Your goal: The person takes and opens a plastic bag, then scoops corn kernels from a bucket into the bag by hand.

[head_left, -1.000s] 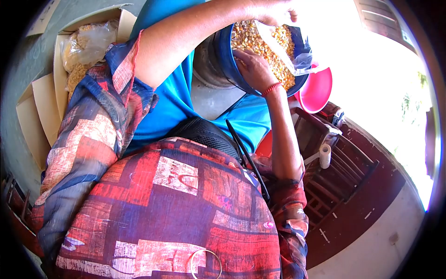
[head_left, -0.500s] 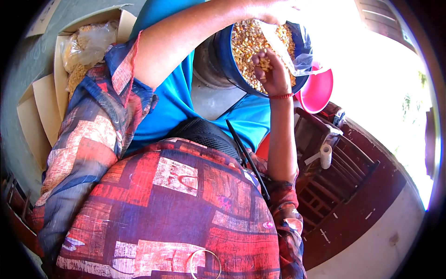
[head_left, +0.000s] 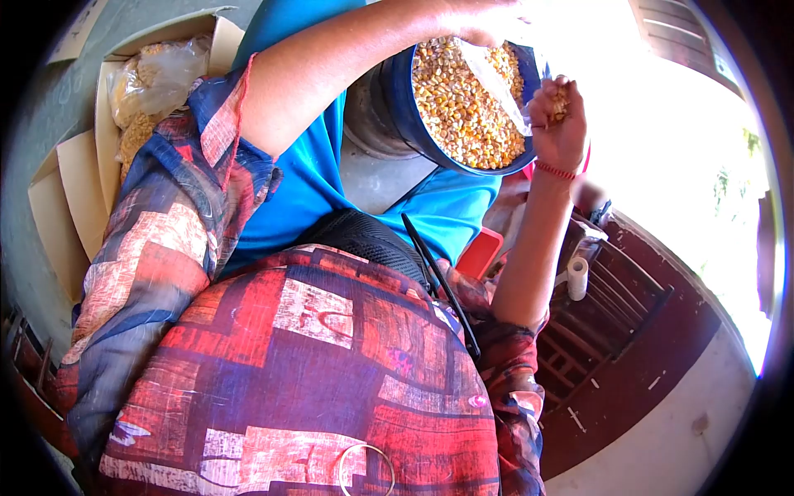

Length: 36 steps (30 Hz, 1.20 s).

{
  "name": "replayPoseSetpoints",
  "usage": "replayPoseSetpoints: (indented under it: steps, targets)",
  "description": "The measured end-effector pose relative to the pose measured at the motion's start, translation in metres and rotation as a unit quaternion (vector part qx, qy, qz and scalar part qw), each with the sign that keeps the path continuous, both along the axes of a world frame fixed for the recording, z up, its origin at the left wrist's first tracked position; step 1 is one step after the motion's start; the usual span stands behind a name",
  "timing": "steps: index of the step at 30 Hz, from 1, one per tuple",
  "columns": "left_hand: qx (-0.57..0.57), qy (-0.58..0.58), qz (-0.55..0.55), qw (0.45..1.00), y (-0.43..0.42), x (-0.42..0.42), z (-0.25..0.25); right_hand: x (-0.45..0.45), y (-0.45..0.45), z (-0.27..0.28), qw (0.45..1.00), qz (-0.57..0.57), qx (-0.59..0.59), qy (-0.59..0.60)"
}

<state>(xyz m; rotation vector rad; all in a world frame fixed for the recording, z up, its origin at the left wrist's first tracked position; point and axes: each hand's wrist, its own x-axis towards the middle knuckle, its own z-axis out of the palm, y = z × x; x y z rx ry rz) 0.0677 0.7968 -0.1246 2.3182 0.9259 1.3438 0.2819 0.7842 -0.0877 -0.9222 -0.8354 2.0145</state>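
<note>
My right hand (head_left: 561, 124), with a red bracelet at the wrist, is cupped around corn kernels (head_left: 560, 102) just past the right rim of a blue bucket (head_left: 403, 107). Loose yellow corn kernels (head_left: 463, 116) fill this bucket. At the top, my left hand (head_left: 488, 21) is partly washed out by glare. It grips a clear plastic bag (head_left: 494, 78), which hangs down over the corn toward my right hand. The bag's far part is lost in the bright light.
On the left, an open cardboard box (head_left: 107, 140) holds plastic bags of yellowish food (head_left: 157, 78). A dark wooden rack (head_left: 608, 289) with a white roll (head_left: 577, 279) stands at right. Near my right forearm lies a red plastic object (head_left: 480, 252). My blue-clad legs (head_left: 310, 178) flank the bucket.
My right hand has lifted out of the corn and moved right with kernels in it, beside the bag. It now covers most of the pink bowl. My left hand stays nearly still.
</note>
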Motion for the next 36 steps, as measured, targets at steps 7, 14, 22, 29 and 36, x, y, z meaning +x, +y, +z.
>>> replayPoseSetpoints:
  steps: [7,14,22,29,36]
  targets:
    - [-0.013,0.000,-0.003,1.000,0.000,0.002,-0.002,-0.006,0.022,-0.009,0.965,-0.068,0.151,-0.205]
    - [-0.059,0.052,0.019,0.997,0.001,0.002,0.004,-0.036,-0.034,-0.005,0.877,0.229,0.286,-0.312]
    - [-0.035,0.022,-0.019,0.999,0.006,0.001,-0.009,-0.061,-0.055,-0.081,0.669,0.264,0.576,-0.389]
    - [0.041,0.065,0.006,0.997,0.010,-0.001,-0.011,-0.043,-0.058,-0.073,0.635,0.364,0.550,-0.402]
    - [0.022,0.050,0.000,0.999,0.005,0.000,-0.007,-0.029,-0.056,-0.074,0.699,0.429,0.388,-0.420]
